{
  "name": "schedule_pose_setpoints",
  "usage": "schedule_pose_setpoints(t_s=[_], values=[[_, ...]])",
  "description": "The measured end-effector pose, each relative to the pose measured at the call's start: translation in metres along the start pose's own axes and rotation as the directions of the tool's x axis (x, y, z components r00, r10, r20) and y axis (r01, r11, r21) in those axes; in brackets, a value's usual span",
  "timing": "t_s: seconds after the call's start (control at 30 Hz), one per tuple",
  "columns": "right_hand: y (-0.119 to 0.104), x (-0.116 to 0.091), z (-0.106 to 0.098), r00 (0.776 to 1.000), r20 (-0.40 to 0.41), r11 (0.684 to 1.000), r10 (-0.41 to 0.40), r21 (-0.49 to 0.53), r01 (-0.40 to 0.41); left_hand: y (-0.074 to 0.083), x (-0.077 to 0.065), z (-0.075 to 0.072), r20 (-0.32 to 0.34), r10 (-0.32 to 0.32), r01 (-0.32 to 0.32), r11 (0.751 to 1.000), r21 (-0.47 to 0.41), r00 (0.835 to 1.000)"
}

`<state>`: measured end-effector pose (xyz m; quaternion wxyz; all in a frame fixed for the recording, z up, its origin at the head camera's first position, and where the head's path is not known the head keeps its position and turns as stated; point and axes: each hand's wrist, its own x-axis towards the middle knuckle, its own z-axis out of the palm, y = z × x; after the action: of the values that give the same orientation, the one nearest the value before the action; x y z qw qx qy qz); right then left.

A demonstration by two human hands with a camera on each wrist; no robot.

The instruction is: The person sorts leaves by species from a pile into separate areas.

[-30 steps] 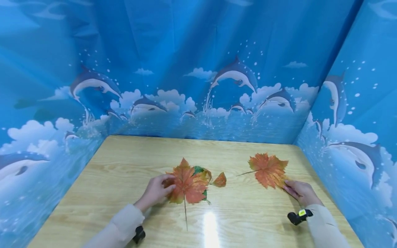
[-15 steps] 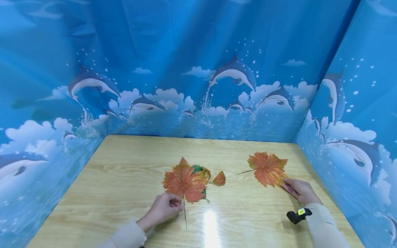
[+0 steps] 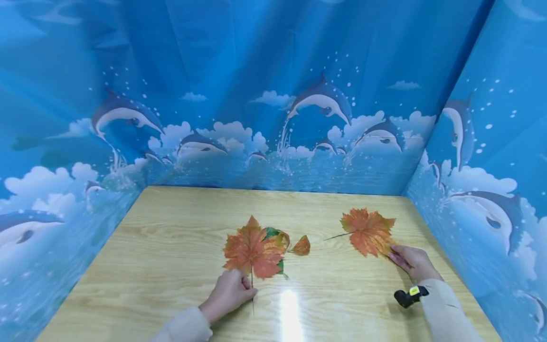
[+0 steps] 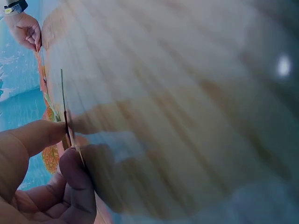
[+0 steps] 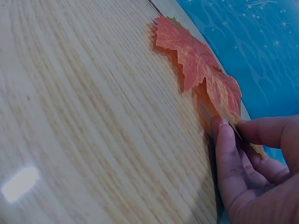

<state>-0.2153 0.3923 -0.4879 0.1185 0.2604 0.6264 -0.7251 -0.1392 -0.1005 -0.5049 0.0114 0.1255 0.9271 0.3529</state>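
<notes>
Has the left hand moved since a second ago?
Yes. Against the table in the head view, the left hand has come closer and slightly right, from the side of the left large leaf to its stem.

orange and green leaves (image 3: 258,249) on wood-grain table (image 3: 171,237)

The right hand (image 5: 259,186) pinches an orange leaf (image 5: 198,60).

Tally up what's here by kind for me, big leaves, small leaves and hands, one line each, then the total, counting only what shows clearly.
Large orange-red leaves: 2
Small orange leaf: 1
Hands: 2
Total: 5
Left out: green leaf parts, too hidden to count.
</notes>
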Motion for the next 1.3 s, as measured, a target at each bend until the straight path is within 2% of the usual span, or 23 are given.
schedule_pose_setpoints(t_s=[0.2,0.47,0.6,0.87,1.3], values=[[0.0,0.0,0.0,1.0,0.011,1.0,-0.008,0.007,0.008,0.001,0.0,-0.002,-0.014,0.011,-0.01,1.0,0.009,1.0],[-0.002,0.0,-0.003,0.999,0.049,0.999,-0.011,0.034,0.01,0.006,0.0,-0.007,0.013,-0.046,0.046,0.999,-0.025,0.999],[-0.001,0.0,-0.004,0.997,0.08,0.998,-0.02,0.054,0.015,0.007,-0.002,-0.008,0.018,-0.055,0.055,0.998,-0.005,0.998],[-0.001,-0.001,-0.006,0.997,0.071,0.999,-0.015,0.044,0.012,0.006,-0.004,-0.009,0.042,-0.125,0.127,0.992,-0.029,0.991],[0.007,0.002,-0.008,0.995,0.098,0.997,-0.033,0.074,0.026,0.008,-0.008,-0.01,0.047,-0.17,0.171,0.985,-0.006,0.984]])
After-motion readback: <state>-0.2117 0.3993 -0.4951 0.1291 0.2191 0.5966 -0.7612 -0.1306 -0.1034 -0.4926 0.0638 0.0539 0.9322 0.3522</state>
